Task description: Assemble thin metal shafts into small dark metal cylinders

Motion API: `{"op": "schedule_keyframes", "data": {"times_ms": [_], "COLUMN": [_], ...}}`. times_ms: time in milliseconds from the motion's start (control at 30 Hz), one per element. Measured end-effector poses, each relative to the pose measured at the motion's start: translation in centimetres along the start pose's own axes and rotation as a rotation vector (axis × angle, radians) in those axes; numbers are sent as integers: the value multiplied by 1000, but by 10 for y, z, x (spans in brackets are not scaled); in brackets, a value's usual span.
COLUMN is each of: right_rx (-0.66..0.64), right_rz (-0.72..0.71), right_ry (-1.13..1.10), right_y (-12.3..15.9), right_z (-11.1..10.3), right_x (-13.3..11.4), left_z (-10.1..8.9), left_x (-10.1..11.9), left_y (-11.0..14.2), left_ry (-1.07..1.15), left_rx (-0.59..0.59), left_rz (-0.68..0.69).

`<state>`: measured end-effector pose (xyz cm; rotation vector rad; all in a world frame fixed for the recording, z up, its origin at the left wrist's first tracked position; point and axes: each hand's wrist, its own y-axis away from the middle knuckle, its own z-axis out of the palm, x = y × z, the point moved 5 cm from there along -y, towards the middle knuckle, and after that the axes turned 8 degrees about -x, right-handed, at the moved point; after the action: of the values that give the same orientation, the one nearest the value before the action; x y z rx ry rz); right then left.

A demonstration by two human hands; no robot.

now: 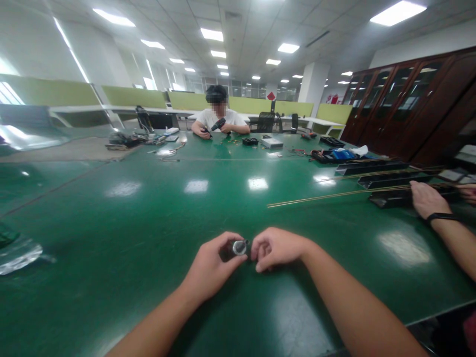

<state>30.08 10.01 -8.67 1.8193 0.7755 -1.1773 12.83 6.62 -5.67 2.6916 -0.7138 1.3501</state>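
My left hand is closed around a small round object with a silvery disc-shaped top and a dark nub at its upper right; its exact kind is unclear. Thumb and forefinger curve about its sides, just above the green tabletop. Close on the right, my right hand has its fingers curled inward, the tips near the nub. Whatever those fingers may hold is too small or hidden to make out.
Long thin rods lie across black channel-shaped pieces at the right, beside another person's hand. Opposite, a person holds a power drill. A blue-filled tray stands far right; a clear object stands left.
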Motion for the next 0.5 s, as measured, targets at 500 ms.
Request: {"op": "schedule_keyframes", "data": {"times_ms": [500], "right_rx": [476], "right_rz": [-222], "right_ry": [482], "right_y": [10], "right_z": [-1], "right_x": [-30], "left_z": [-1], "left_x": [-5], "left_y": [-2], "left_ry": [-99], "left_rx": [-6], "left_rz": [85]}}
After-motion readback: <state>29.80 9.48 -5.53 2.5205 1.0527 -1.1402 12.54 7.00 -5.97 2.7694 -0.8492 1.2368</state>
